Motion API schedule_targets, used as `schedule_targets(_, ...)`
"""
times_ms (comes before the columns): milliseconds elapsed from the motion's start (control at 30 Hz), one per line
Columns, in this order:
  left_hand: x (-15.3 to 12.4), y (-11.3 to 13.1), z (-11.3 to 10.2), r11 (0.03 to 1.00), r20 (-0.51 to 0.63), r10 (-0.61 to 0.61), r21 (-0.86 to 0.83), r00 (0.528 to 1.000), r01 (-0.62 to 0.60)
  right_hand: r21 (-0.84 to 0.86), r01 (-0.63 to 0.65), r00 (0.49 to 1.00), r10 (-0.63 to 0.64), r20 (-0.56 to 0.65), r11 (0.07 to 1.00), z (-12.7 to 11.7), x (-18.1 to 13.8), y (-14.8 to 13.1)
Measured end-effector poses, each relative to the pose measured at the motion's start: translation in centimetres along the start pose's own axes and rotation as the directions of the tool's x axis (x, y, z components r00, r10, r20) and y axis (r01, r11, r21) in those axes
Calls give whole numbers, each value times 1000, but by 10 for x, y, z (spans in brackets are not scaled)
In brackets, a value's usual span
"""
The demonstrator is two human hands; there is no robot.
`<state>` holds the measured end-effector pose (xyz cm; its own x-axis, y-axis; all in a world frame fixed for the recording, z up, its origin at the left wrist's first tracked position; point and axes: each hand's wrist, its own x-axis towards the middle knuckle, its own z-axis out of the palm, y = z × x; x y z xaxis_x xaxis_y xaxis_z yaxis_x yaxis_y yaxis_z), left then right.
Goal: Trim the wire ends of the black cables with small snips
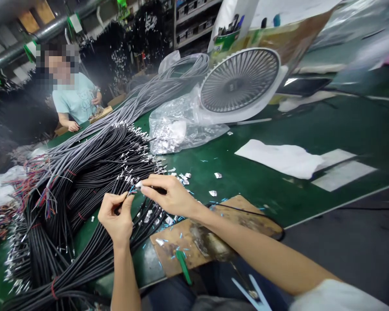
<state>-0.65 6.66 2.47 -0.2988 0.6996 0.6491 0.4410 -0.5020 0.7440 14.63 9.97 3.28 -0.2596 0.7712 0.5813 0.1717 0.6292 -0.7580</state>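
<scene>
My left hand (116, 218) is closed, its thumb and fingers pinching the end of a cable. Thin blue and other coloured wires (132, 189) fan out from that end just above the thumb. Close beside it my right hand (170, 194) is closed too, pinching a small white piece (138, 184) at the wire tips; whether it is foil or tape I cannot tell. Behind and left of both hands lies a large heap of black cables (100, 172) with stripped, whitish ends. Part of the held cable is hidden by my left fingers.
Foil scraps (213, 193) and blue bits litter the green table (214, 162). A wooden board (168, 242) with a green-handled tool (183, 267) lies in front of me. Beyond are a clear bag (181, 125), a fan (241, 84) and white paper (278, 157). Another person (74, 95) sits across.
</scene>
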Motion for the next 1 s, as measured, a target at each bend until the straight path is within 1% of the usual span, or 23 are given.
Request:
schedule_targets(100,-1,2,1,998,-4,30,50,1000,-29,23,35,999,-35,-4,999,1,-1,0)
schedule_targets(200,-2,3,1,995,2,46,84,999,-46,37,38,999,-38,-3,999,1,-1,1)
schedule_targets(400,-1,4,1,993,6,64,98,998,-64,35,44,999,-44,-5,998,1,-1,2)
schedule_targets(600,-2,4,2,994,0,40,104,999,-40,9,-21,1000,21,10,1000,1,-1,1)
schedule_targets(700,-2,5,2,995,-11,1,101,1000,0,6,-39,999,39,11,999,1,-1,1)
schedule_targets(767,-1,7,2,995,-8,-57,87,998,57,2,-35,999,35,8,999,1,0,0)
schedule_targets(833,1,9,1,987,51,-152,64,987,149,-12,-39,999,40,8,999,1,0,-1)
schedule_targets(900,3,10,-1,969,133,-244,62,961,238,-26,-51,999,51,7,998,1,1,-2)
schedule_targets(933,4,10,-2,963,172,-270,66,947,263,-31,-59,998,60,7,998,0,1,-3)
schedule_targets(1000,4,7,-4,960,224,-279,68,934,270,-38,-74,997,74,2,997,0,1,-3)
